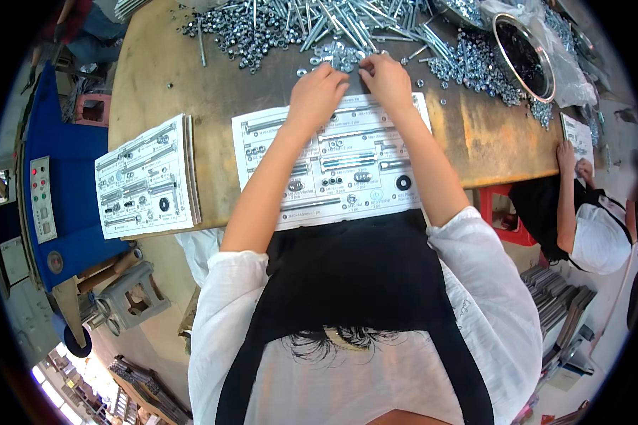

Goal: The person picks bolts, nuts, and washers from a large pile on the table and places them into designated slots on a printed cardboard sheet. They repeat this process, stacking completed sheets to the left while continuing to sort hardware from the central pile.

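Left on the brown wooden tabletop, I see stacked white printed sheets. Then the left hand, fingers curled; I cannot tell whether it grips anything. Shiny silver metal washers lie just beyond it. Rightward, the right hand curls likewise, its grip unclear.

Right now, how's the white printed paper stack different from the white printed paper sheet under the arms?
The white printed paper stack looks thick; the white printed paper sheet looks flatter. The stack looks narrower here; the sheet wider. The stack is uncovered; the left forearm and right forearm partly hide the sheet. Both show hardware pictures.
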The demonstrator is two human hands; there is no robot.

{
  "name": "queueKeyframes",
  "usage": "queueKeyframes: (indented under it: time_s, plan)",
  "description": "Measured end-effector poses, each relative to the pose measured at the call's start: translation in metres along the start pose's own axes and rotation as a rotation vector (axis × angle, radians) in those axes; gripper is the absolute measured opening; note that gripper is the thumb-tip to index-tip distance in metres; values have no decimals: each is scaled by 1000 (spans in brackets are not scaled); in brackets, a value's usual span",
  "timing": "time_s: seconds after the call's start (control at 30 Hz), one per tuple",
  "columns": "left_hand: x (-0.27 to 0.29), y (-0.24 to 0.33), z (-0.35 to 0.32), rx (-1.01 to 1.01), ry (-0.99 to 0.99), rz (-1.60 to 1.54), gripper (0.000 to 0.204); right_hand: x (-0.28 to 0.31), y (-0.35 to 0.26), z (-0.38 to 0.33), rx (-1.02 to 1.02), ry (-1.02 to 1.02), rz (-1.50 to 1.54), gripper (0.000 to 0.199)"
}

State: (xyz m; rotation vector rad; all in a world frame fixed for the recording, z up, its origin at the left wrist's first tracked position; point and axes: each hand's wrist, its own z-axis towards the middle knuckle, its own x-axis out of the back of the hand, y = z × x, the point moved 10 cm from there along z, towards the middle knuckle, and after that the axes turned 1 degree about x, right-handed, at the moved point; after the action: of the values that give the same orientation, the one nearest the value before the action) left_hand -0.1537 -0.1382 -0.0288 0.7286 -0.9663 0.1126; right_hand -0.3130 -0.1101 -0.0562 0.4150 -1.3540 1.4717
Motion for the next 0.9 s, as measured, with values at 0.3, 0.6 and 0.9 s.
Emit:
queueKeyframes:
  time_s: [0.3,0.6,0.9]
  plan:
    - [-33,0,54,-58,-16,26,16,33,51,-18,-245,47,294,18]
    - [-30,-13,36,305,-227,-619,22,26,12,-26,-276,-153,870,24]
    - [-35,16,31,252,-303,-645,20,43,11,-35,-214,-316,751,28]
